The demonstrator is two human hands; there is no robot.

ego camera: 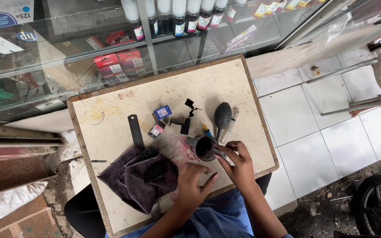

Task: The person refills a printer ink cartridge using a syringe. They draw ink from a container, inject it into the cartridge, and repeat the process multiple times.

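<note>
the right hand (239,164) pinches a small metal tool into the light, rigid, likely ink-slick dark cup (204,147) just ahead, best gripped by its rim, while the left hand (193,185) hovers half-curled, holding nothing.

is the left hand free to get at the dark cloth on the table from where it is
Probably yes: the left hand hovers beside the dark cloth, fingers spread and seemingly empty, with nothing between them. The right hand is busy at the small black cup.

Small dark round cup (205,147), open top, upright on stained tabletop, near front edge
</note>
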